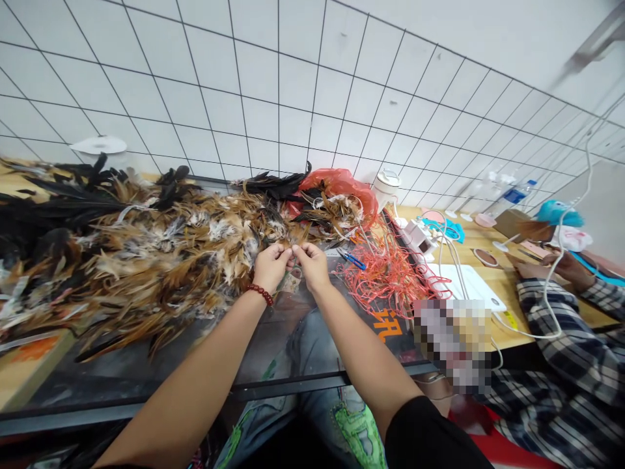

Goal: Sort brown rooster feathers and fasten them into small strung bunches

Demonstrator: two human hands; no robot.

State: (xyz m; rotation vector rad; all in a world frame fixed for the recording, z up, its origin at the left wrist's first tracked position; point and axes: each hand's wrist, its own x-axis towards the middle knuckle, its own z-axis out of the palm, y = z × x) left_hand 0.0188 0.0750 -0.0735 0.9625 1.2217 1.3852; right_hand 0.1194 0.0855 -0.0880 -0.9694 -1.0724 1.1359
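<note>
My left hand [271, 264], with a red bead bracelet at its wrist, is closed, thumb and fingers pinched together. Opposite it, my right hand [312, 264] pinches too, and the fingertips of both hands meet. What they hold is too small to make out; brown feather tips show just beyond the fingers. A large heap of brown, white and black feathers [185, 254] spreads to the left of my hands. Blue-handled snips [352, 259] lie to the right of my right hand, beside a tangle of red-orange cords [381, 270].
A red plastic bag [342, 182] with feathers sits behind my hands, next to a white cup [387, 185]. White cables and a flat white device [466, 290] lie to the right. Farther right, a co-worker's plaid sleeve [556, 312] reaches over the table. A wire grid stands behind.
</note>
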